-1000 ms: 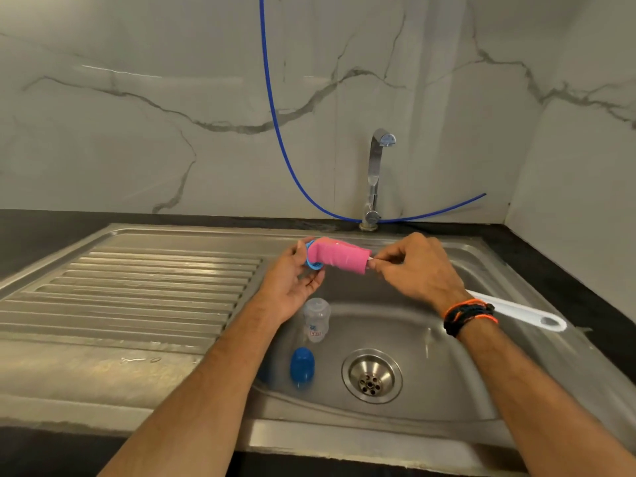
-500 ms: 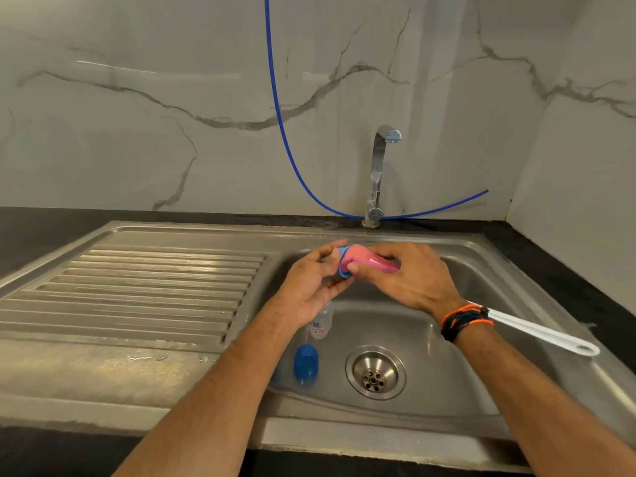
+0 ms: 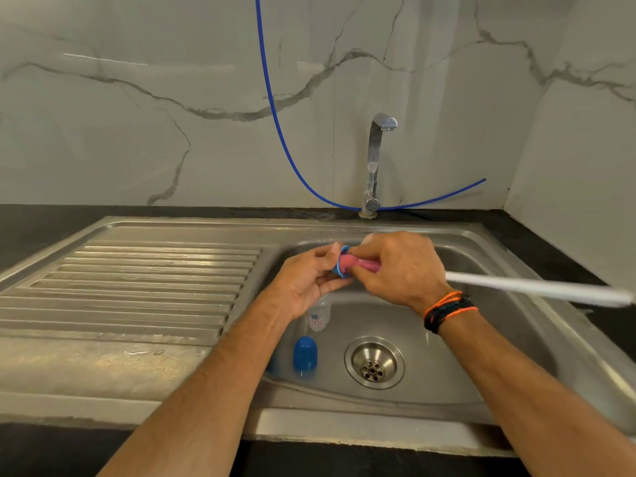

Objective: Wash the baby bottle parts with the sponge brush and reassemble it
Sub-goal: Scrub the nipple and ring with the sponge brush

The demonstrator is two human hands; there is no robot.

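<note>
Ribbed stainless sink (image 3: 144,270) in black counter (image 3: 41,225). Clear bottle (image 3: 318,316) and domed blue cap (image 3: 304,356) lie in the basin. Right hand (image 3: 395,270) grips pink sponge brush (image 3: 351,263); left hand (image 3: 306,280) pinches blue ring (image 3: 339,270).

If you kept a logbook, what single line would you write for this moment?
step: scrubbing blue ring | left hand: holds ring | right hand: grips pink sponge brush | bottle, blue cap: in sink

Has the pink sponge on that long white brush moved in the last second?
Yes. The pink sponge has slid leftward into the blue ring held by the left hand, judged against the steel tap behind; less pink shows.
</note>
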